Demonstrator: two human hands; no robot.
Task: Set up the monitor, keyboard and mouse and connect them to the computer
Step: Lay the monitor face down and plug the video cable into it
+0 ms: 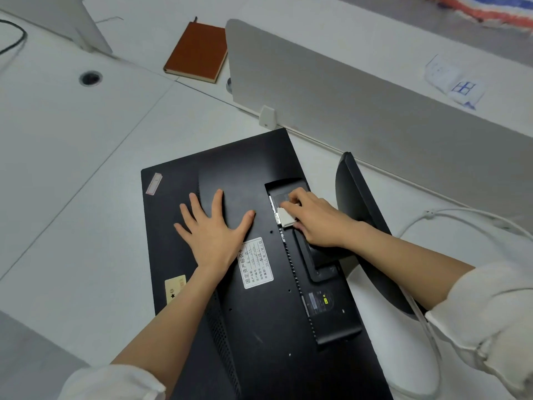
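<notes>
monitor [259, 284]: lying face down on the white table [72, 197], black back panel up, filling the middle and running off toward 6 o'clock. Asset sticker and a couple of smaller labels on the back.
monitor stand [366, 226]: still attached, base sticking up on edge at about 3 o'clock of the panel, right next to the grey divider [375, 105].
left hand [212, 226]: flat on the back of the monitor, fingers spread out straight, palm pressing down. No grip on anything, just wide open.
right hand [314, 220]: at the port recess near the stand neck, grip is pinched around a white connector [285, 217] which sits right at the ports. Can't tell if it's seated all the way.
white cable [461, 215]: loops across the table at 3 o'clock, past the stand base. Where it ends is hidden behind the arm.
notebook [196, 51]: brown cover, closed, lying flat at 12 o'clock, well apart from the monitor.
cable hole [90, 78]: round grommet in the table at about 10 o'clock.
keyboard/mouse/computer: not in the shot.
</notes>
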